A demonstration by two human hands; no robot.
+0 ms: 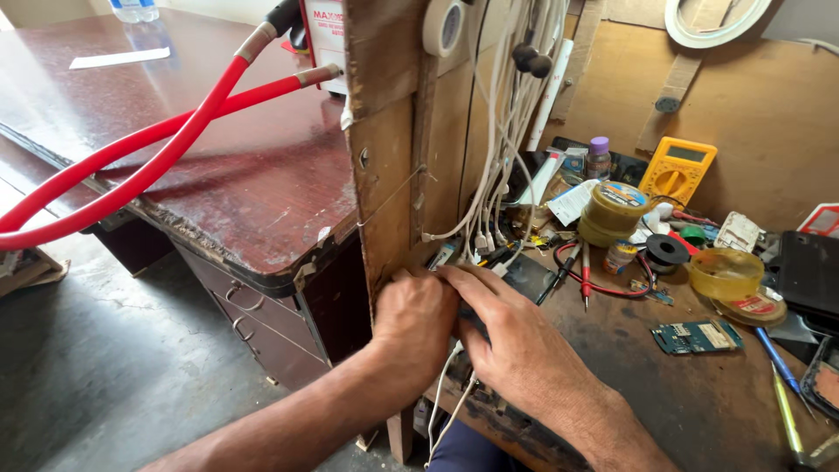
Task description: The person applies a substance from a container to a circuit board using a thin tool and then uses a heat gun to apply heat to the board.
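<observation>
My left hand and my right hand meet at the left edge of a cluttered wooden workbench, at the foot of an upright wooden panel. Both hands close around a small dark object that they mostly hide; I cannot tell what it is. White cables hang down the panel to just above my fingers, and thin white wires trail below my hands.
Red hoses cross a worn dark red desk on the left. On the bench lie a yellow multimeter, tape rolls, red and black probes, a small circuit board, screwdrivers and a black phone.
</observation>
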